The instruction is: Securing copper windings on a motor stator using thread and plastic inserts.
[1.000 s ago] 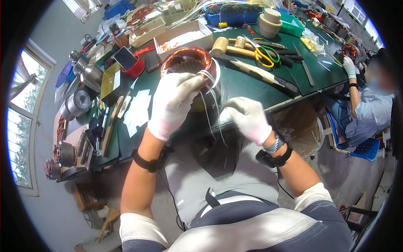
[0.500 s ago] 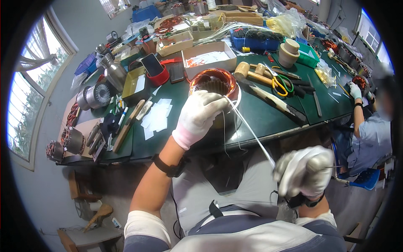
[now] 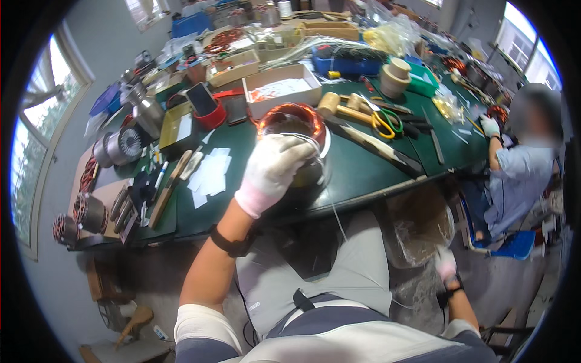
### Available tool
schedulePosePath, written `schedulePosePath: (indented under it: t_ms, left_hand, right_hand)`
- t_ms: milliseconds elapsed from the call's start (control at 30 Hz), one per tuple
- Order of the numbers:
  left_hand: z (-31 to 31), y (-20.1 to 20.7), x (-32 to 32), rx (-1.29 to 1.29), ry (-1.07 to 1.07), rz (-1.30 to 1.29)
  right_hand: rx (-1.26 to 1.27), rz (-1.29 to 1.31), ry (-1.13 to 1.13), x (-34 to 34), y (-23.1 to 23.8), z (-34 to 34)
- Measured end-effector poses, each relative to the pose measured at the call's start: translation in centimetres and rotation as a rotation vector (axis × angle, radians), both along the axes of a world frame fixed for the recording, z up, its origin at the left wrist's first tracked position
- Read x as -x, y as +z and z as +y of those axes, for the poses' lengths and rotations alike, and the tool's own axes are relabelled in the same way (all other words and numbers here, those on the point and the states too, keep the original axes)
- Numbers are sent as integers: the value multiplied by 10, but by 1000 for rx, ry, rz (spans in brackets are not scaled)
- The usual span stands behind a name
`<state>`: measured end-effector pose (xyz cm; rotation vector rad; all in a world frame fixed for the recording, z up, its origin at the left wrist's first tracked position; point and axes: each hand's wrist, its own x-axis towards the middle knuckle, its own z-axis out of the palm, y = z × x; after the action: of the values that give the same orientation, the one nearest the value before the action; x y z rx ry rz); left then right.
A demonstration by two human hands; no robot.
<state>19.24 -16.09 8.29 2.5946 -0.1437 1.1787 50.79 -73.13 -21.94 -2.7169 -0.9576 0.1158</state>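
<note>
A motor stator with a ring of copper windings (image 3: 289,116) stands at the table's front edge. My left hand (image 3: 269,172), in a white glove, is closed at the near side of that ring, its fingers pinching white lacing cord (image 3: 338,219). Part of the cord loops beside the fingertips, and a thin length hangs off the table toward my lap. Far down at the right, my right hand (image 3: 446,266), also gloved, is stretched out beside a plastic-lined bin (image 3: 417,221). Its fingers are small and smeared, so whether they hold anything cannot be made out.
Right of the stator lie a wooden mallet (image 3: 330,104), scissors (image 3: 382,123) and a long wooden-handled tool (image 3: 372,145). White paper slips (image 3: 209,175) lie to the left. Behind stands a box of slips (image 3: 281,91). A co-worker (image 3: 520,175) sits at the right.
My right hand has moved down and right toward the bin, away from the cord it was pulling taut. The cord now hangs slack. My left hand stays at the windings.
</note>
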Motion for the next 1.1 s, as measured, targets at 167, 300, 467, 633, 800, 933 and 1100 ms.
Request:
schedulePosePath:
  t_ms: [167,300,467,633,800,933,1100]
  left_hand:
    - [2,-10,0,30,40,-2]
    - [4,-16,0,49,16,7]
    - [4,-10,3,13,26,52]
    - [8,-18,-5,-27,53,21]
    - [8,-23,-3,-13,97,68]
    - [12,-32,-7,-124,126,30]
    - [12,-36,-16,-224,144,-23]
  right_hand:
    - [-707,233,389,118,203,323]
    - [-614,1092,458,183,247,362]
    - [-478,489,445,151,173,219]
    - [-182,241,-91,73,88,23]
    - [-7,-96,186,50,114,73]
    - [-440,-182,408,65,171,215]
    - [-798,143,591,116,204,371]
